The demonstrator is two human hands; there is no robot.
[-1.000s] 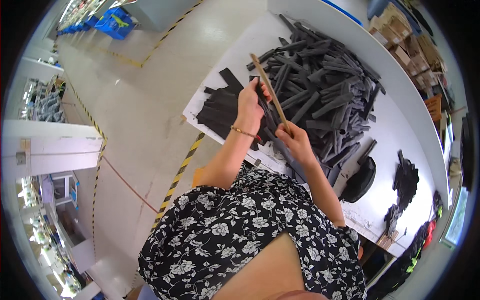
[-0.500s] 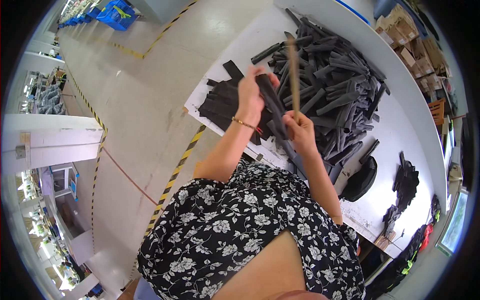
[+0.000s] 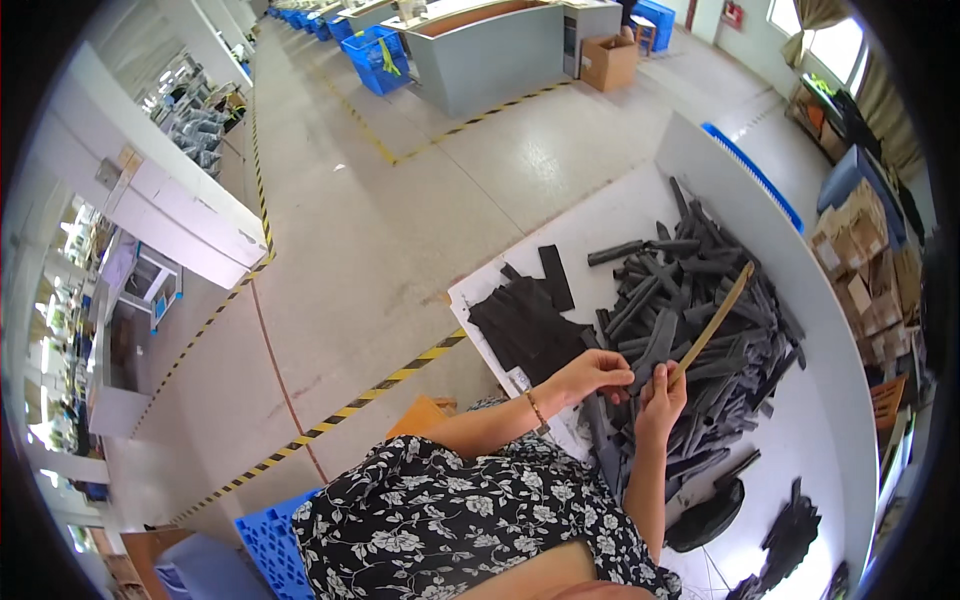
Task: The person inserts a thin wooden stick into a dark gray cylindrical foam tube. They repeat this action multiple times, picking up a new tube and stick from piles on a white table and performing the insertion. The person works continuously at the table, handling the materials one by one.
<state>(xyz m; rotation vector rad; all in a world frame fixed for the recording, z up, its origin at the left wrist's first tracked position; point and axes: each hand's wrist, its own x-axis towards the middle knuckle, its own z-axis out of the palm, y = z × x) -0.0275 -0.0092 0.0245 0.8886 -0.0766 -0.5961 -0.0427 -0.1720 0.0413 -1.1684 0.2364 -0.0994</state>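
Observation:
My right hand (image 3: 660, 402) is closed around the lower end of a thin wooden stick (image 3: 716, 326), which slants up and to the right over the pile. My left hand (image 3: 588, 378) is closed in a pinch at the lower end of a dark grey fabric tube (image 3: 658, 343). That tube rises between the two hands, in front of the heap. Behind them lies a large pile of dark fabric tubes (image 3: 700, 372). Flat black fabric strips (image 3: 525, 322) are stacked on the white table (image 3: 600, 212), to the left of my left hand.
A raised white panel (image 3: 800, 270) borders the table's right side. Nearer me on the table lie a black pouch-shaped piece (image 3: 706, 516) and a dark cloth bundle (image 3: 790, 535). A blue plastic crate (image 3: 278, 545) stands at lower left. Cardboard (image 3: 865, 260) is stacked beyond the panel.
The view has tipped upward, showing more floor. My left hand has come down from the raised end of a dark fabric piece to beside my right hand. The stick now leans further right.

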